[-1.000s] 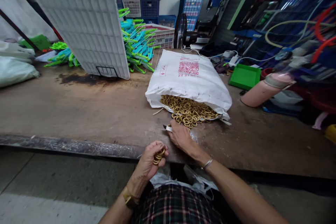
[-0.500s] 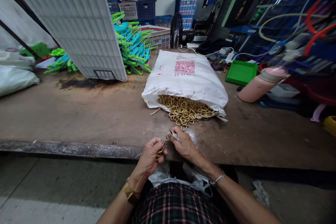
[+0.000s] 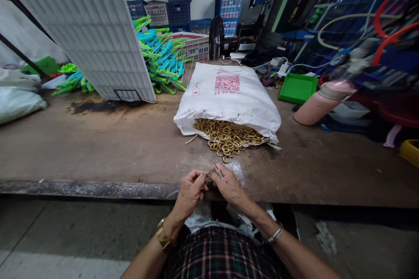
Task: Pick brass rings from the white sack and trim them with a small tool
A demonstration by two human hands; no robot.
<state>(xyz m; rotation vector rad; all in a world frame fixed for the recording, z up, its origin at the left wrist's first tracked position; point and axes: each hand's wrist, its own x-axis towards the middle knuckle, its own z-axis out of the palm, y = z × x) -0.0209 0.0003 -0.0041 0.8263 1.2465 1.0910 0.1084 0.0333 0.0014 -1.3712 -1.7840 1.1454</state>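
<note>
My left hand (image 3: 190,190) is closed at the table's front edge, its fingertips pinching at a brass ring (image 3: 207,175). That ring sits between both hands, and its lower part is hidden by fingers. Facing it, my right hand (image 3: 229,186) is closed around a small pointed metal tool (image 3: 218,171), perhaps a small blade, whose tip sticks up past the thumb. Just ahead of the hands, a heap of brass rings (image 3: 225,136) spills from the open mouth of a white woven sack (image 3: 199,91) lying on the table (image 3: 131,152).
At the left stands a tall white ribbed panel (image 3: 98,30), with green and turquoise plastic pieces (image 3: 163,56) behind it. A green tray (image 3: 297,88) and a pink bottle (image 3: 319,104) are right of the sack. A black fan (image 3: 216,37) stands behind.
My hands have come together, with the ring now between both sets of fingertips. The rings seen earlier in my left palm are now mostly hidden. The view has shifted slightly.
</note>
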